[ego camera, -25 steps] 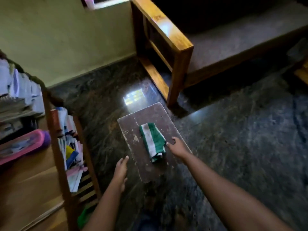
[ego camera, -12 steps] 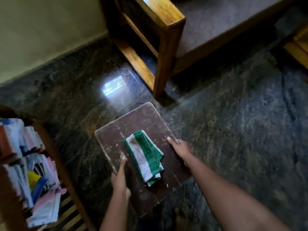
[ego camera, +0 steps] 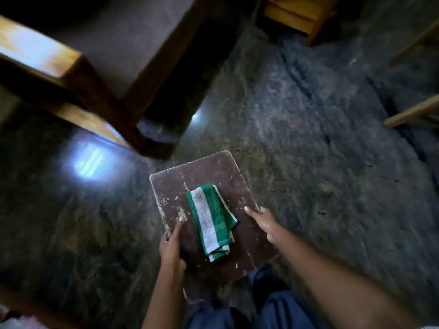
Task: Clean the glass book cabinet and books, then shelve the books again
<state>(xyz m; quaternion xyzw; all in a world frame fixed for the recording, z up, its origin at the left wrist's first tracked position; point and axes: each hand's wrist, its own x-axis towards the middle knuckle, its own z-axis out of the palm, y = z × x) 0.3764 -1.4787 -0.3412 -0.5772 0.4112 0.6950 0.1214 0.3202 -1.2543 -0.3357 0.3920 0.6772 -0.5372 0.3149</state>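
Since half a second ago the shelf of books has slipped out of view at the left, and the left hand (ego camera: 171, 245) has slid from the corner of the brown board (ego camera: 213, 172) to its left edge. The dark, mottled stone floor (ego camera: 320, 162) fills most of the view, with a pale window glare at the left. A wooden bench (ego camera: 99, 91) with a grey seat stands at the upper left, its leg just beyond the board. The board is worn and speckled with pale scuffs, with rounded corners; it may be a low stool's top, though the blur hides what is under it. The cloth (ego camera: 210, 217), a folded towel in green and white stripes, lies on the middle of the board between the hands. The left hand clasps the left edge, thumb on top. The right hand (ego camera: 263, 222) grips the right edge in the same way.
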